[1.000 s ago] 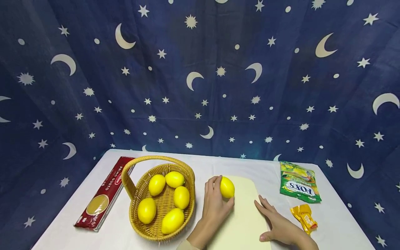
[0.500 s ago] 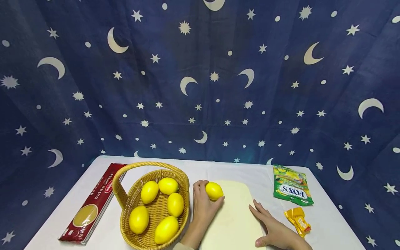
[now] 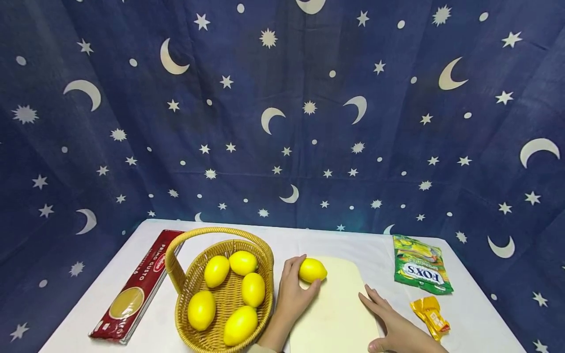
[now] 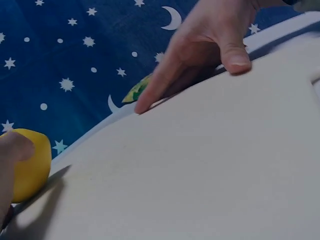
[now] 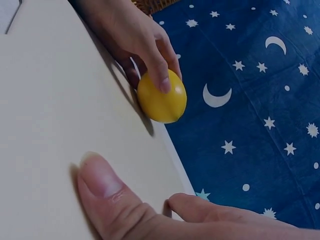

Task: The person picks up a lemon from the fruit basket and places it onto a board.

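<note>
Lemon [image 3: 313, 270] has swung sideways since a second ago! Left grip [image 3: 295, 290] pinches it at the far-left corner of the board [image 3: 335, 314], right grip [image 3: 397, 326] spread at the right edge: positioning, seemingly; next wants steadiness.

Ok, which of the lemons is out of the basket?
The single lemon gripped by the left hand, at the far left part of the pale board; the other five lemons all lie inside the wicker basket.

White table [image 3: 353, 242]: red pasta pack [image 3: 140, 284] far left, wicker basket [image 3: 227, 297] beside it, cream board [image 3: 333, 314] at centre, green FOX'S bag [image 3: 422, 264] far right, orange packet [image 3: 430, 316] just nearer.
</note>
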A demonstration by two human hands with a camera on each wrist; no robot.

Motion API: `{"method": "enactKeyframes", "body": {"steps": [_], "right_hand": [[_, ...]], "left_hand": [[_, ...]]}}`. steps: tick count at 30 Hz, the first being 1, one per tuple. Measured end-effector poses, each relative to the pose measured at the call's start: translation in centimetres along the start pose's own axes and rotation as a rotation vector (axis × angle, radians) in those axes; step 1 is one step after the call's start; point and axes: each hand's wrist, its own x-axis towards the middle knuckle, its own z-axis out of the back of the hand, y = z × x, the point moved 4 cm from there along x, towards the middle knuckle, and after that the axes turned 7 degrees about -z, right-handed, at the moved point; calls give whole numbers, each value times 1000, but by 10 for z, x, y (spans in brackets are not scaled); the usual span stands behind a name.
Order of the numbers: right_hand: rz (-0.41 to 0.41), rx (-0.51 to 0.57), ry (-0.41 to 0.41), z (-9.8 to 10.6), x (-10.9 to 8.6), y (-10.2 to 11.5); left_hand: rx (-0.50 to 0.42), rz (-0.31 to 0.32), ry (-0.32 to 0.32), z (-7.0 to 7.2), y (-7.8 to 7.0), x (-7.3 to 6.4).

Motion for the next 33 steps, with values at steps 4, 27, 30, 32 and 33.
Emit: {"method": "enactKeyframes", "body": {"steps": [4,27,30,32,33], "right_hand": [[15,12,17,0,-2,-1],[37,-28,-12,0,0,2],[39,-19,-12,0,0,2],[40,-12,-12,0,-1,2],[48,-8,-12,1,-1,2]], "left_hand": [[-57,14,7,-1,1,-1],[-80,-9,40,1,4,4],[-69,-29,22,1,3,4],[-62,-31,13,1,2,4],[-60,-31,8,1,2,5]]}}
